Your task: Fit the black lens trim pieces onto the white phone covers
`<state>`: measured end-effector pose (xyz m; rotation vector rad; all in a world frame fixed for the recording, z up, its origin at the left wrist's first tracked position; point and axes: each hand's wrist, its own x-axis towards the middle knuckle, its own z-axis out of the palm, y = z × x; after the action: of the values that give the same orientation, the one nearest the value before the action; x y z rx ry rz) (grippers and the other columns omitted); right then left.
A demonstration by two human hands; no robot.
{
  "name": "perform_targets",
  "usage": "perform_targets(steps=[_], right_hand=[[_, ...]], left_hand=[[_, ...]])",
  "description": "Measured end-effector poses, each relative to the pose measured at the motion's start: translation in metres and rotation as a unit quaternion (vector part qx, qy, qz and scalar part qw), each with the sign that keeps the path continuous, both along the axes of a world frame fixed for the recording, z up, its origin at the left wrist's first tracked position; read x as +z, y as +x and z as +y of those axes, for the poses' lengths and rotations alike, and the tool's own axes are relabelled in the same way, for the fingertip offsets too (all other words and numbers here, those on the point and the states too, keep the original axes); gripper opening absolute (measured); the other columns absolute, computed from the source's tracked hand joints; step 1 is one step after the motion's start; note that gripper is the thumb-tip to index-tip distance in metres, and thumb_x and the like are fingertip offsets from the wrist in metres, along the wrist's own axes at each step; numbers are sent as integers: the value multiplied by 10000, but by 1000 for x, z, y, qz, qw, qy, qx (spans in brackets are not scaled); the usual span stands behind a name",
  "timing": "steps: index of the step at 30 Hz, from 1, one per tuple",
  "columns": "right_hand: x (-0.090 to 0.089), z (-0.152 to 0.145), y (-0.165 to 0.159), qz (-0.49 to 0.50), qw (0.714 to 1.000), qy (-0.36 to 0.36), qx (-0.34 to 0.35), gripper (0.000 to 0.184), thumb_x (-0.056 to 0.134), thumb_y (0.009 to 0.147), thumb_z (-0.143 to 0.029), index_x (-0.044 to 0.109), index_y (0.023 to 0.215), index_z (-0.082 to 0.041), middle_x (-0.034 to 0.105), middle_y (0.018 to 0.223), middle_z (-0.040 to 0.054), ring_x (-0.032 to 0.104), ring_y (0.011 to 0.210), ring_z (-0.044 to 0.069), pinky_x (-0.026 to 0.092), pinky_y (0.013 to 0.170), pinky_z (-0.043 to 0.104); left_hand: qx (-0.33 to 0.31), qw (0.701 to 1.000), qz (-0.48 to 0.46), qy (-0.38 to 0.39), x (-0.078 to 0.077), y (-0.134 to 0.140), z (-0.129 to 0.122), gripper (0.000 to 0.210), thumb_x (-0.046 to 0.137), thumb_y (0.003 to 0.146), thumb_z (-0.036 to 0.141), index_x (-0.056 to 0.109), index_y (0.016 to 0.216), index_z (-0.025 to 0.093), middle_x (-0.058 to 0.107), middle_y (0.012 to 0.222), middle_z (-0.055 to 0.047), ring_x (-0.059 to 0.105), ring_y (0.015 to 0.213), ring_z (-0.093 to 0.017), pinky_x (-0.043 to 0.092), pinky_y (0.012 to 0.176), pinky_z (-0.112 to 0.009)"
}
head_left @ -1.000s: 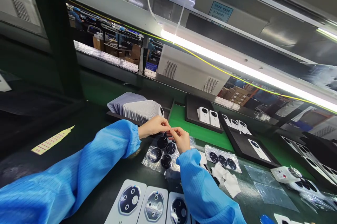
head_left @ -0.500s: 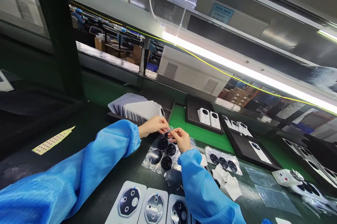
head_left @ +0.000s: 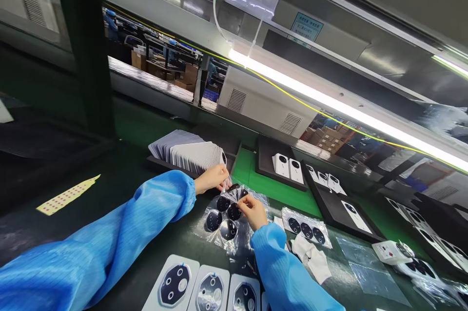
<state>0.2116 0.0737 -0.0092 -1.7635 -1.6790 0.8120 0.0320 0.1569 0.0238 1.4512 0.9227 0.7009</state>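
Note:
Several round black discs with small holes (head_left: 213, 221) lie in clear plastic film (head_left: 208, 238) on the dark table. At the far edge of this film, my left hand (head_left: 214, 178) is closed, pinching a raised piece of it. My right hand (head_left: 255, 211) is closed in a pinch over the discs, lower and to the right. Creased film stretches between the two hands, and its edge appears to be in my right fingertips. Nearest me, a row of white panels (head_left: 155, 296) bears large black round camera areas (head_left: 174, 284).
Behind my left hand, a black tray holds a fanned stack of white panels (head_left: 193, 155). Black trays with phone-back panels (head_left: 281, 165) stand at the back right. A strip of three discs (head_left: 306, 227), a white cloth (head_left: 318, 262) and a white dispenser (head_left: 389, 252) lie rightward. A yellow dotted sheet (head_left: 69, 195) is left.
My right hand has moved down and slightly right, away from my left hand, and the film between them is drawn out. My left hand has shifted slightly left.

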Motion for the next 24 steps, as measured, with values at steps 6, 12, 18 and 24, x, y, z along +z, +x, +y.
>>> perform_targets(steps=[6, 12, 18, 24], right_hand=[[15, -4, 17, -52, 999, 10, 1, 222, 581, 929, -344, 628, 1013, -144, 660, 974, 30, 650, 828, 151, 556, 733, 333], [34, -4, 67, -168, 984, 35, -56, 250, 575, 931, -336, 606, 1121, -176, 624, 1154, 66, 622, 999, 195, 526, 865, 411], [26, -11, 74, -274, 961, 25, -15, 295, 591, 921, -319, 584, 1193, -202, 572, 1275, 79, 576, 1119, 228, 481, 950, 461], [27, -19, 87, -340, 940, 16, -20, 358, 590, 919, -328, 546, 1256, -213, 553, 1298, 83, 544, 1166, 249, 445, 984, 497]], left_hand=[[17, 1000, -2, 18, 8, 3, -14, 298, 566, 942, 343, 565, 1173, 154, 623, 1111, -72, 640, 912, -194, 554, 784, -386], [9, 1000, 0, 21, 14, -1, -21, 281, 561, 946, 336, 570, 1157, 150, 632, 1076, -65, 644, 877, -182, 558, 761, -368], [28, 999, 3, 18, 12, 4, -21, 280, 558, 947, 337, 569, 1155, 150, 629, 1073, -64, 642, 872, -180, 559, 752, -362], [43, 999, 11, 4, 8, 21, -24, 294, 558, 947, 347, 565, 1168, 153, 627, 1090, -69, 644, 880, -183, 561, 753, -365]])
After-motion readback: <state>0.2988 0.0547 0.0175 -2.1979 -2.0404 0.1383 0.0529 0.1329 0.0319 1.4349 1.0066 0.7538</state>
